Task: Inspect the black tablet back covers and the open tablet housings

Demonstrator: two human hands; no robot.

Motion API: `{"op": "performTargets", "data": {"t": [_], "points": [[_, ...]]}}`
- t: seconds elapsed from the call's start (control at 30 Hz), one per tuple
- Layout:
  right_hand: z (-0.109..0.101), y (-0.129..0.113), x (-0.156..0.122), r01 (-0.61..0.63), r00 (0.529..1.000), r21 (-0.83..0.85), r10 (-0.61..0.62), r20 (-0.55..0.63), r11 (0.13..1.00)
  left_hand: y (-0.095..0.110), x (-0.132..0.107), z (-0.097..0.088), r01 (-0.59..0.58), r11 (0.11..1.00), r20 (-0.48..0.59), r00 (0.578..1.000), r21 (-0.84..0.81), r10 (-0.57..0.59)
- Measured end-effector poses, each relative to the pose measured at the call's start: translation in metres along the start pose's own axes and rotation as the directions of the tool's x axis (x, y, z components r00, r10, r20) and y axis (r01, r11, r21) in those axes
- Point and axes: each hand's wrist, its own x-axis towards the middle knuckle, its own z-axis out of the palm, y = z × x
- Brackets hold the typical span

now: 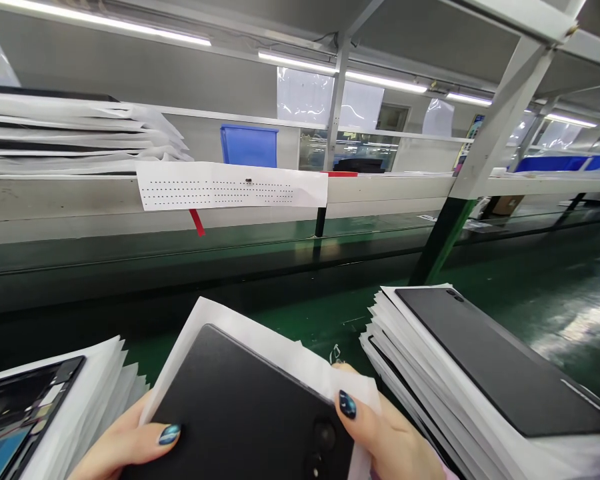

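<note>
Between my two hands is a black tablet back cover with camera rings in its right corner. A white paper sheet lies beneath it and sticks out past its far edge. My left hand grips the left edge, thumb on top. At the right corner my right hand pinches cover and sheet together, its thumb beside the camera rings. To the right stands a stack of dark covers layered with white sheets. On the left, an opened tablet with exposed inner parts tops another stack of sheets.
A white shelf crosses ahead, with a printed paper strip hanging from its edge. On it are a pile of papers and dark panels and a blue bin. A slanted post rises at right from the green bench.
</note>
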Motion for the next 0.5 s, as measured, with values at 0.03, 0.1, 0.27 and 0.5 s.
{"op": "performTargets", "data": {"t": [0.03, 0.1, 0.27, 0.5], "points": [[-0.002, 0.003, 0.0, 0.006, 1.0, 0.005, -0.006, 0.017, 1.0, 0.0, -0.002, 0.002, -0.004, 1.0, -0.015, 1.0, 0.02, 0.004], [-0.004, 0.007, 0.001, 0.02, 1.0, 0.006, -0.02, 0.024, 1.0, 0.0, -0.006, 0.006, -0.009, 0.999, -0.04, 0.999, 0.043, 0.011], [-0.004, 0.004, 0.002, 0.006, 1.0, -0.025, -0.006, 0.02, 1.0, 0.0, -0.008, 0.01, -0.019, 0.999, -0.045, 0.999, 0.051, 0.021], [-0.007, 0.009, 0.004, 0.038, 0.999, -0.044, -0.037, 0.022, 0.998, 0.001, -0.001, -0.002, 0.029, 0.999, -0.006, 1.0, -0.032, -0.029]]}}
